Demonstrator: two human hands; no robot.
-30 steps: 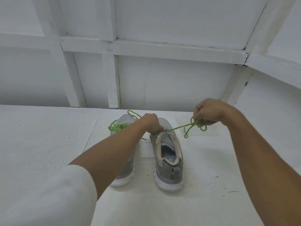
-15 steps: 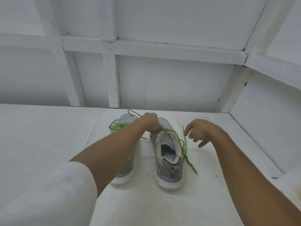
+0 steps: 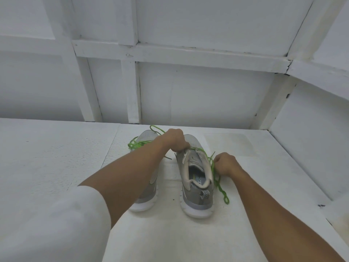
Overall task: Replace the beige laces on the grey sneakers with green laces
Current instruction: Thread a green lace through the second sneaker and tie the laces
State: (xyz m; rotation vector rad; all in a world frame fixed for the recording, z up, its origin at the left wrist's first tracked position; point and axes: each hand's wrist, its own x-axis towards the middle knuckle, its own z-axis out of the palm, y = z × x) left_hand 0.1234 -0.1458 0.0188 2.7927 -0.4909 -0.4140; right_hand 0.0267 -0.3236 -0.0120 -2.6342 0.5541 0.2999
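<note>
2 grey sneakers stand heel-first on the white bench [image 3: 56, 157]. The left hand [image 3: 175, 139] curls its grip round the laced front of the right-side sneaker [image 3: 198, 197]. The right hand [image 3: 225, 164] pinches the green lace [image 3: 220, 188] just beside the collar, and the loose end trails on the bench. A hard pull could leave the ends uneven or strip an eyelet. If the left grip slackens, the sneaker could tip or slide.

pair of grey sneakers with white soles, upright side by side on the bench [image 3: 56, 167], toes pointing away, left sneaker [image 3: 150, 193] with a green lace [image 3: 137, 144] looped messily over its front, right sneaker [image 3: 197, 202] with a second green lace [image 3: 225, 199] dangling loose down its right side
</note>
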